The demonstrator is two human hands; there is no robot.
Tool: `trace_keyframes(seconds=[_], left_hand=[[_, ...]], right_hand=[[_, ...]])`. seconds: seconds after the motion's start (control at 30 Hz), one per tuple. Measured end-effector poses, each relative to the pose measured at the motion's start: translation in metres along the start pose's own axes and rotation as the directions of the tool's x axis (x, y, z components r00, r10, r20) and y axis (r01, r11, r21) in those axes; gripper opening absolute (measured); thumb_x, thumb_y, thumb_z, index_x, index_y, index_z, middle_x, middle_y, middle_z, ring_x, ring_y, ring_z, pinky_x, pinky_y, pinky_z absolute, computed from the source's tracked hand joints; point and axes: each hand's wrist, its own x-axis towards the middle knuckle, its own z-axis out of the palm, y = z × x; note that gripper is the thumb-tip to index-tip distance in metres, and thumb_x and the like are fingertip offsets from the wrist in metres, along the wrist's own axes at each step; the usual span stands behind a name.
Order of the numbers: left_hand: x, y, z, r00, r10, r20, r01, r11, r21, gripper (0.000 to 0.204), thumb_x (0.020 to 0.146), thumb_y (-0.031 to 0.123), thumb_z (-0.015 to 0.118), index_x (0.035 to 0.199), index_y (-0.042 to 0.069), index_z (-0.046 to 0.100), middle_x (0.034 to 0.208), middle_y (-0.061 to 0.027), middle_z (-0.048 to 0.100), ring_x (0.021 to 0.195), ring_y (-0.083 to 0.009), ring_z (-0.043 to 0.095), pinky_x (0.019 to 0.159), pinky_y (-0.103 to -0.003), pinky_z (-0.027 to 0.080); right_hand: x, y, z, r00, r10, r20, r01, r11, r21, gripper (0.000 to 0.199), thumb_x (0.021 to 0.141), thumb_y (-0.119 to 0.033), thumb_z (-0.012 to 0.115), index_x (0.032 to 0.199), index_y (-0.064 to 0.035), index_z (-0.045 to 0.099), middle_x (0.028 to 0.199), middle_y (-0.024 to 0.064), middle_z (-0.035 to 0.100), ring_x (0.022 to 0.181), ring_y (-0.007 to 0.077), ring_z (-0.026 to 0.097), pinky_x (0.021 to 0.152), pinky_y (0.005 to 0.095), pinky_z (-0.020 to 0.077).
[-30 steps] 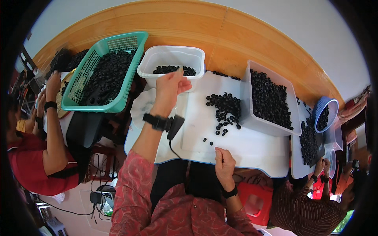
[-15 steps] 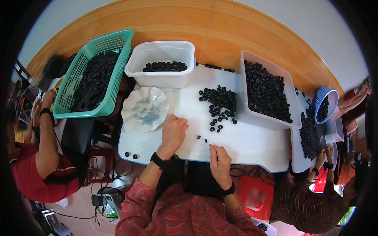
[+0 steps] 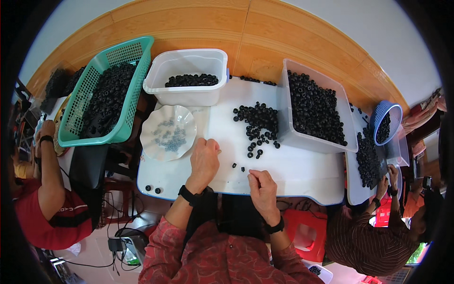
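Note:
My left hand (image 3: pixel 205 160) is closed above the white table, just right of a white scalloped plate (image 3: pixel 150 150) that holds small clear grey pieces (image 3: pixel 171 138). A tiny tip of something seems to show at its fingertips, too small to name. My right hand (image 3: pixel 264 193) is closed at the table's near edge, thumb against the curled fingers; whatever it may hold is hidden. Between the hands lie two small black pieces (image 3: pixel 243 169). Beyond them spreads a loose pile of black ring-shaped parts (image 3: pixel 259 121).
A white tub (image 3: pixel 187 97) and a clear bin (image 3: pixel 312 142) of black parts stand at the back. To the left is a green basket (image 3: pixel 101 140), to the right a blue basket (image 3: pixel 384 111). A person works on each side. A red stool (image 3: pixel 309 227) stands below.
The whole view has shifted slightly left. Against the table, my right hand has moved a little to the right; my left hand stays nearly in place, still closed.

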Motion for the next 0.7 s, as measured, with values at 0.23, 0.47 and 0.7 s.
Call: trace_keyframes(seconds=[0.23,0.47,0.7], left_hand=[[0.0,-0.006,0.003,0.996,0.07,-0.046,-0.069,0.998,0.011,0.01,0.081,0.002,0.067,0.087,0.003,0.059,0.087,-0.0163,0.053,0.081,-0.0367,0.056,0.068,-0.044,0.046],[-0.005,-0.005,0.001,0.994,0.075,-0.081,-0.077,0.997,-0.018,0.008,0.083,0.001,0.065,0.087,0.002,0.058,0.085,-0.0168,0.055,0.08,-0.0367,0.056,0.068,-0.043,0.046],[-0.035,0.004,-0.013,0.995,-0.076,0.066,0.099,0.851,-0.515,0.005,0.09,-0.001,0.061,0.095,-0.003,0.06,0.079,-0.0082,0.064,0.067,-0.0161,0.062,0.06,-0.028,0.052]], right_hand=[[0.021,0.007,-0.002,0.998,-0.045,-0.033,0.044,0.999,-0.028,0.011,0.09,-0.003,0.063,0.1,0.0,0.064,0.077,0.0154,0.057,0.06,0.0272,0.057,0.055,0.0359,0.0459],[0.036,0.012,0.007,0.997,-0.078,-0.024,0.072,0.98,-0.188,0.018,0.089,-0.002,0.062,0.106,-0.0042,0.065,0.087,0.0136,0.054,0.064,0.0278,0.057,0.056,0.0378,0.0458],[0.035,0.015,0.016,1.0,0.007,0.029,0.004,0.929,-0.369,0.023,0.087,-0.004,0.064,0.109,-0.0084,0.064,0.091,0.0133,0.053,0.071,0.0309,0.059,0.06,0.0415,0.0486]])
